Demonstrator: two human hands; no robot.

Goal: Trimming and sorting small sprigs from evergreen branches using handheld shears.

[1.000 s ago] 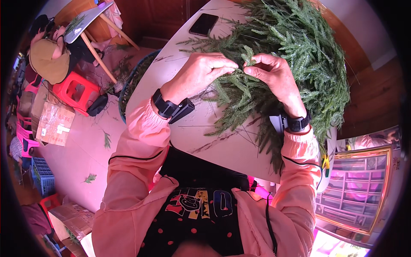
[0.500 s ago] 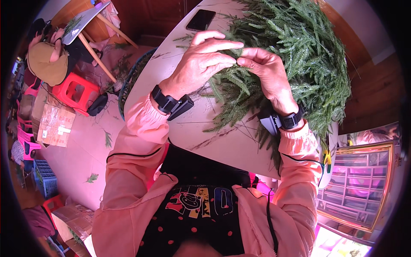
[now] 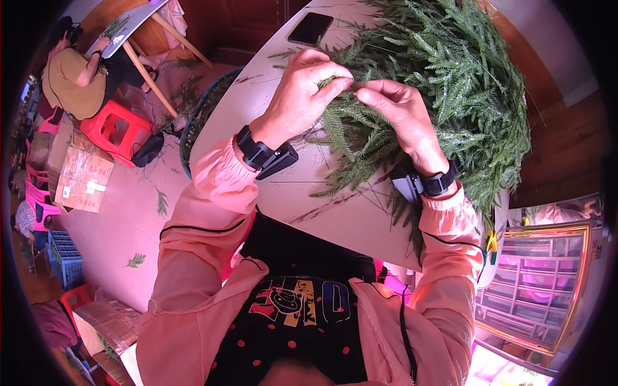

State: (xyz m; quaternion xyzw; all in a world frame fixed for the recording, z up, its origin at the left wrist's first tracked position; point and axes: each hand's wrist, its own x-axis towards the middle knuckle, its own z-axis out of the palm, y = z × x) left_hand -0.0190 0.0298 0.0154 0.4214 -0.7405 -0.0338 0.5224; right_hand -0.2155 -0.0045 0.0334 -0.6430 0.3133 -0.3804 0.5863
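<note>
Pinching a small green sprig point(image 3: 329, 81) between thumb and bent fingers of the left hand point(image 3: 302, 90), just above the left part of a heap of green branches point(image 3: 476, 96). Holding the right hand point(image 3: 405, 112) just beside the left one, curled into a pinch near the sprig; cannot tell whether grasping anything there, too fine to make out between thumb and forefinger. Wearing a black wristband point(image 3: 254, 149) on the left and another black band point(image 3: 439, 183) on the right, next to the pink cuffs. With the heap spread over the far and right side of a white table point(image 3: 380, 228), and a black phone point(image 3: 311, 28) lying flat to the left of it. On the floor at left, near a red stool point(image 3: 96, 122), a cardboard box point(image 3: 84, 183) and a blue crate point(image 3: 65, 257). Farther off, at a small table point(image 3: 137, 22), a co-worker point(image 3: 77, 80) in a mustard top
</note>
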